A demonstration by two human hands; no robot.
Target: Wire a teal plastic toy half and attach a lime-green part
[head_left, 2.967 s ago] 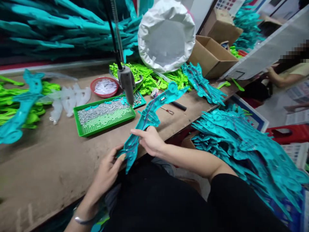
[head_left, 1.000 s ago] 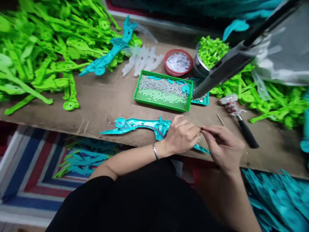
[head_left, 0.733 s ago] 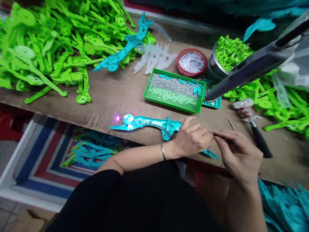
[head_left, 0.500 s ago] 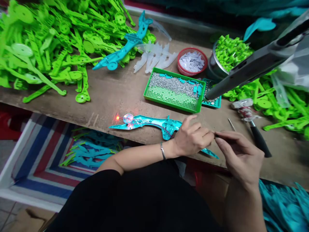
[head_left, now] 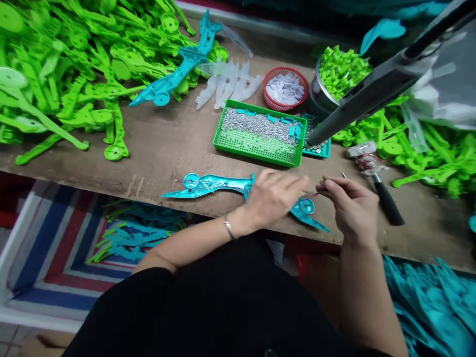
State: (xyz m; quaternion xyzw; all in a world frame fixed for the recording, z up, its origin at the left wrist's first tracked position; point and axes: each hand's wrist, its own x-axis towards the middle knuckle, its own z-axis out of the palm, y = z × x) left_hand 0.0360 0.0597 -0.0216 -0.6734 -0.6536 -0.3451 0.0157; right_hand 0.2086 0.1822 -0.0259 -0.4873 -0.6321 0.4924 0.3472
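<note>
A turquoise plastic bow-shaped shell (head_left: 223,184) lies hollow side up near the bench's front edge, thin wires along it. Over its middle is my left hand (head_left: 273,198), fingers stretched out and a little blurred, hiding that part. To the right, my right hand (head_left: 351,206) pinches the end of a red wire (head_left: 309,196) between thumb and fingertips. A small dark bit shows at the pinch, too small to name. The wire leads back towards the round hub (head_left: 305,206) at the shell's right end.
Behind the shell is a green tray (head_left: 256,153) of screws and turquoise bits. A red basket (head_left: 285,89), a metal pot (head_left: 320,94) and a grey pole (head_left: 357,104) stand beyond. A black-handled hammer (head_left: 388,201) lies right; green parts (head_left: 74,74) are heaped left.
My hands have moved apart, the left one leftward over the shell. The shell's right hub and red wire now show. The red light at its left end no longer glows.
</note>
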